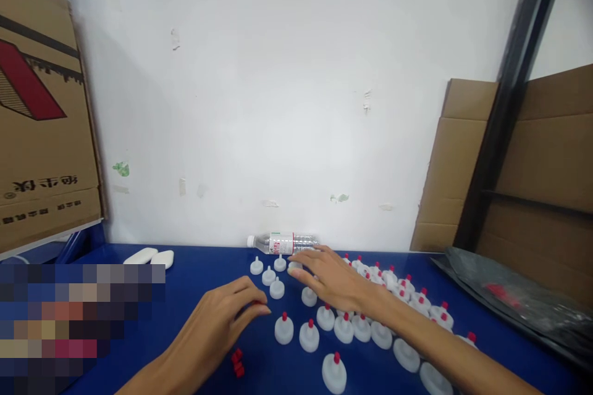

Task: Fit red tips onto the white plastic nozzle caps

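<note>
Both bare hands were over a blue tabletop (185,278). The left hand (227,315) was bent at the wrist with its fingers curled; thumb and forefinger tips stood narrowly apart. Whether anything was held between them could not be told. Near it, on the person's side, lay a small cluster of bright red plastic caps (238,363), touching one another.

The right hand (331,278) reached forward and across to the left, palm down. Thumb and forefinger were slightly parted at either side of a rounded white plastic piece (295,266), partly hidden; grip or mere contact could not be told. Just left of it stood four upright white plastic pieces with bare narrow nozzles (277,288).

Rounded white plastic pieces with red tips (309,336) stood in the middle and to the right, many grouped closely, with the right forearm passing over part of the group. One stood apart at the near edge of view.

A clear plastic bottle with a white cap and a printed label (282,243) lay on its side by the white wall (278,105). Two flat white rounded objects (141,256) lay at far left; a crumpled grey plastic bag (532,302) lay at right.
</note>
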{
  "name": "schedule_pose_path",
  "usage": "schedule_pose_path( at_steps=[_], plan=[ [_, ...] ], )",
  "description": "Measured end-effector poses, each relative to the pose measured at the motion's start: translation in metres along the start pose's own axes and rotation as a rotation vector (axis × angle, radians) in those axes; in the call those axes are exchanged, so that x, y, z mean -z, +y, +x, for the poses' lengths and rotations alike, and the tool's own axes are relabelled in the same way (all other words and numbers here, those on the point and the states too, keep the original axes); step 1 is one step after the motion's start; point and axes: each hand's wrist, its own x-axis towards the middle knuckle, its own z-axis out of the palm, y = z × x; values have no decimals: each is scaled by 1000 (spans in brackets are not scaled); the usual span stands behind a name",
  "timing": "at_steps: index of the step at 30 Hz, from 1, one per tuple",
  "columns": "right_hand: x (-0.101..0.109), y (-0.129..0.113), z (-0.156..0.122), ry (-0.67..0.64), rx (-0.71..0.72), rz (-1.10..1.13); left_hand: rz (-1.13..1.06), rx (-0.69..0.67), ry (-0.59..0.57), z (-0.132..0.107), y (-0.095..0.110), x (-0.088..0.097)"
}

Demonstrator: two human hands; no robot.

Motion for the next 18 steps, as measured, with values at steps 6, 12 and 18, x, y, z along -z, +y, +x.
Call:
schedule_pose_path(
  at_steps=[6,12,18],
  plan=[
    [10,-20,-1,137,75,-32,-64,18,150,1,-1,6],
    [9,-48,-9,15,314,-67,-51,-6,243,2,5,10],
    [9,-53,-10,17,339,-41,-81,31,149,3,13,11]
  ],
)
